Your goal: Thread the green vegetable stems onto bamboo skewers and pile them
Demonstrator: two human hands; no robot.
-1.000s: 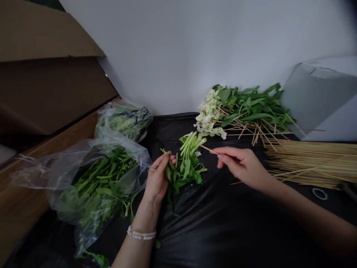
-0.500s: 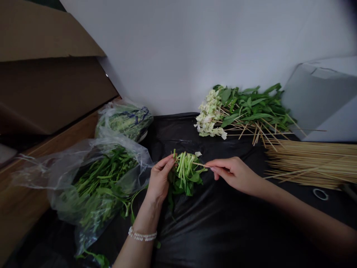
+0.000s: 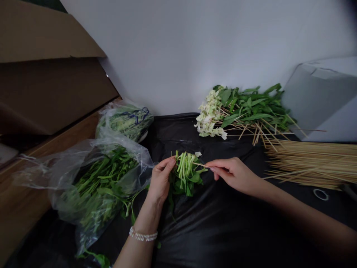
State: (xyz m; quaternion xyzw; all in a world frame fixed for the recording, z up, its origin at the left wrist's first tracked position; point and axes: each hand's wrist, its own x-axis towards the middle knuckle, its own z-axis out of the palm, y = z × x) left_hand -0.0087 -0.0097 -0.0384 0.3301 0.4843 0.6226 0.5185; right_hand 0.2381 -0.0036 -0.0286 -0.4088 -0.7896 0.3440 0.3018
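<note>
Between my hands a bunch of leafy green stems (image 3: 186,167) hangs folded over a bamboo skewer (image 3: 199,164), with its leaves drooping below. My right hand (image 3: 235,173) is closed, pinching the skewer's right end between thumb and fingers. At the left side of the bunch, the thumb and fingers of my left hand (image 3: 161,178) pinch a green stem; the skewer's left tip is hidden there. A small white piece (image 3: 198,154) lies just behind the bunch.
Open plastic bag of greens (image 3: 104,175) at left, a second filled bag (image 3: 125,121) behind it. At back right lie skewered greens (image 3: 256,106) and white-green pieces (image 3: 210,115). Nearby are loose skewers (image 3: 315,160), a ring (image 3: 320,194), a pale box (image 3: 323,100) and cardboard (image 3: 52,93).
My left hand has shifted very slightly to the right, with the stem at its fingertips. My right hand and the skewer look nearly unchanged.
</note>
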